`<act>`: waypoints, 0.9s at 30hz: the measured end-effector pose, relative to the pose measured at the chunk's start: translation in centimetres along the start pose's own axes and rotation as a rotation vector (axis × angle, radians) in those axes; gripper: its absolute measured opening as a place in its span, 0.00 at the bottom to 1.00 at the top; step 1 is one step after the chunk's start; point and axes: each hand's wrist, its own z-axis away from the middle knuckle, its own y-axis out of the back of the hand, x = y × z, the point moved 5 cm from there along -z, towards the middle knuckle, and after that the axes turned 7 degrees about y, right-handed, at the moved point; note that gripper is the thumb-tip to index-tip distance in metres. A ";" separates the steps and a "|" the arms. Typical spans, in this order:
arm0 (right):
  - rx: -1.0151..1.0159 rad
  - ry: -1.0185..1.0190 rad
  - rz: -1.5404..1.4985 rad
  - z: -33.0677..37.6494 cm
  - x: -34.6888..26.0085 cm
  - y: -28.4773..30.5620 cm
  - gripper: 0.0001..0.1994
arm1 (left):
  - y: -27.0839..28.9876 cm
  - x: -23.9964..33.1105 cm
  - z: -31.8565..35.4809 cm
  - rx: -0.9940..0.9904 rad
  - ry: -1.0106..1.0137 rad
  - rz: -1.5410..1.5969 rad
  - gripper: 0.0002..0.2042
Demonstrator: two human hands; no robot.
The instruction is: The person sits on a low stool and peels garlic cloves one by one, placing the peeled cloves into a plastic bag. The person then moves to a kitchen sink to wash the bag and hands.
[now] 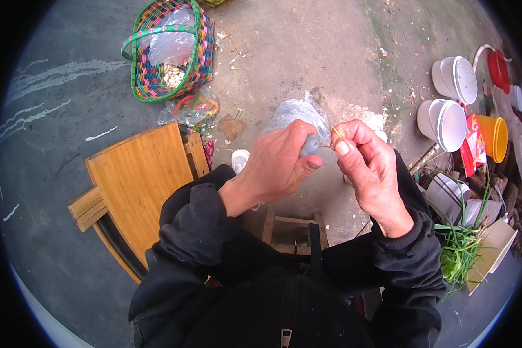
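In front of my lap, my left hand (275,162) is closed around a smooth, rounded grey-blue thing (311,145) that bulges out between thumb and forefinger; its kind is unclear. Close beside it, my right hand (365,168) pinches a thin yellowish strand (337,133) between thumb and fingertips. A fine brown line seems to run from the strand to the grey-blue thing. Beyond my hands a pale, translucent plastic bag (298,111) lies on the floor, partly covered by my left hand. What the bag contains cannot be made out.
A colourful woven basket (205,64) holding plastic and small whitish pieces stands far left. Nearer is a wooden chair (142,180). White buckets (441,124), a yellow bucket (493,139), a red packet (473,145) and green leafy vegetables (458,252) line the right side. A small wooden frame (293,220) sits between my legs.
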 end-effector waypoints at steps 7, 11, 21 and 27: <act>0.038 0.019 0.011 0.0 0.0 0.8 0.09 | 0.0 0.0 0.0 0.014 0.000 -0.020 0.26; 0.040 0.296 0.350 -0.6 -0.6 0.6 0.06 | -0.2 -0.1 -0.1 -0.003 0.006 -0.009 0.26; -0.088 0.760 0.860 -0.4 -2.1 -0.8 0.12 | -0.6 -0.2 0.0 -0.047 -0.011 0.022 0.25; -0.047 0.709 0.789 -0.8 -1.4 -0.6 0.08 | -0.6 -0.2 0.2 -0.060 0.005 0.049 0.25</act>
